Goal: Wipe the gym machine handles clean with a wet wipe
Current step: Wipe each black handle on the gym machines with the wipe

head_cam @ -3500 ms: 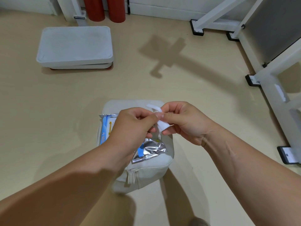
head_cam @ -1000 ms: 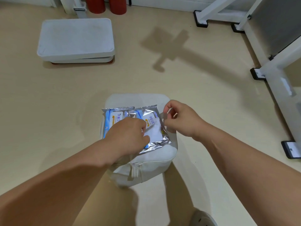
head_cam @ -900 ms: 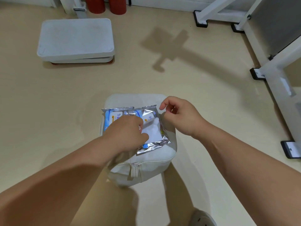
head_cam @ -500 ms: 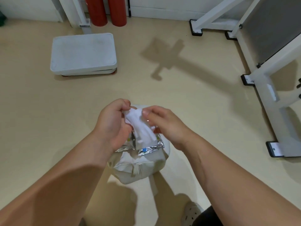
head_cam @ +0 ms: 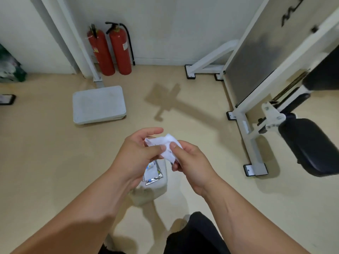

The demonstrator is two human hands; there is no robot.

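Above the floor, in front of the person's chest, a crumpled white wet wipe (head_cam: pixel 166 147) is held between both hands: the left hand (head_cam: pixel 139 153) pinches its near-left edge with thumb and curled fingers, one finger stretched out above, and the right hand (head_cam: pixel 190 165) pinches the other side between thumb and fingers. The step in hand looks like unfolding the wipe, so no wiping has started. Next, it probably needs spreading flat over one palm, then carrying to the white gym machine (head_cam: pixel 244 125) on the right; no bare handle shows plainly here, only its frame and black pads (head_cam: pixel 308 145), so the handle has to be found first. Below the hands, foil packets (head_cam: pixel 152 171) with blue print lie on a small white stool (head_cam: pixel 157 187); their wording is too small to read. Dark lettering on the machine's panel (head_cam: pixel 293 13) is cut off by the frame edge and illegible, as are the labels on the two red fire extinguishers (head_cam: pixel 110 50) by the wall.
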